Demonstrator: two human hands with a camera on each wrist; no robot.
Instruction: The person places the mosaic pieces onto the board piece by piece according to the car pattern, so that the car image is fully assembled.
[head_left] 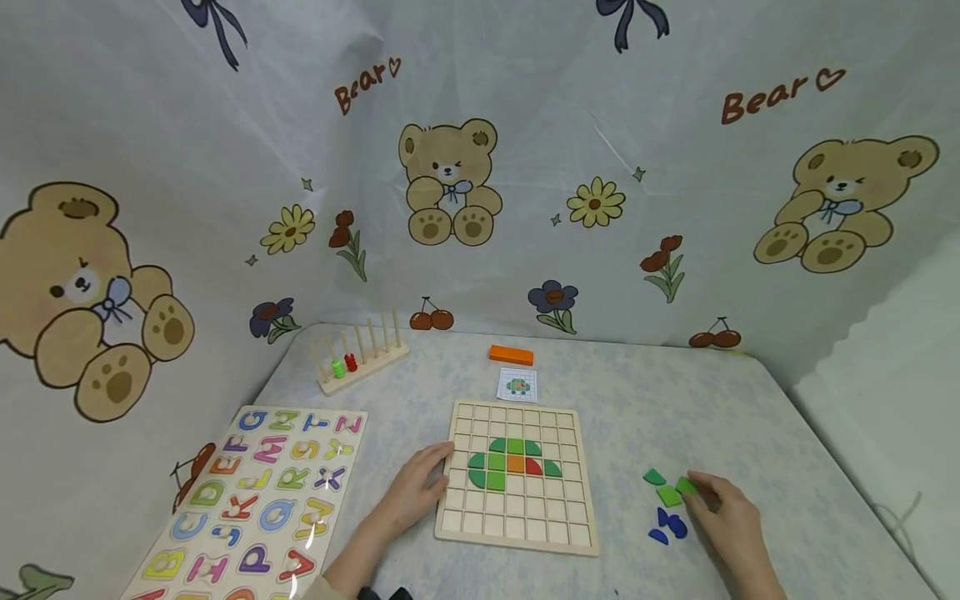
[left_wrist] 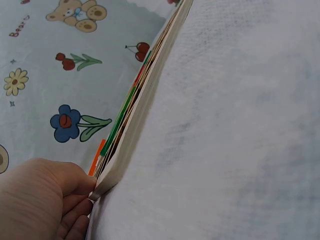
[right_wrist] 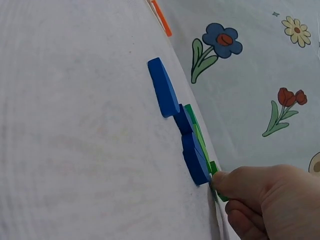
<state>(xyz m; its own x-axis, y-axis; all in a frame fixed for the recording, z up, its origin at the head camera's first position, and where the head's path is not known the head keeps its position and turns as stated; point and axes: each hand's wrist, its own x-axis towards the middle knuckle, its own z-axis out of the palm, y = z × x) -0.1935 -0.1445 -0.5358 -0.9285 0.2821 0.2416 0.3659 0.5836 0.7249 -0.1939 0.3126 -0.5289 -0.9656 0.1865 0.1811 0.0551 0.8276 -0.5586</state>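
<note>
My left hand (head_left: 415, 490) holds the left edge of a wooden grid board (head_left: 517, 533), its thumb at the rim in the left wrist view. Green, orange and red pieces (head_left: 515, 463) form a shape in the board's cells. On the table's right side, my right hand (head_left: 726, 521) pinches a green piece (head_left: 686, 486) between thumb and index finger. Beside it lie a light green square (head_left: 669, 497), a dark green quarter-round piece (head_left: 654, 477) and several blue pieces (head_left: 658, 537). The right wrist view shows blue pieces (right_wrist: 163, 87) close to the pinching fingertips.
Behind the board are a small pattern card (head_left: 517, 386) and an orange block (head_left: 512, 356). A pegged wooden stand (head_left: 367, 368) with green and red beads sits at the back left. An alphabet board (head_left: 255, 500) covers the left side. A bear-print curtain (head_left: 525, 275) rises behind the table.
</note>
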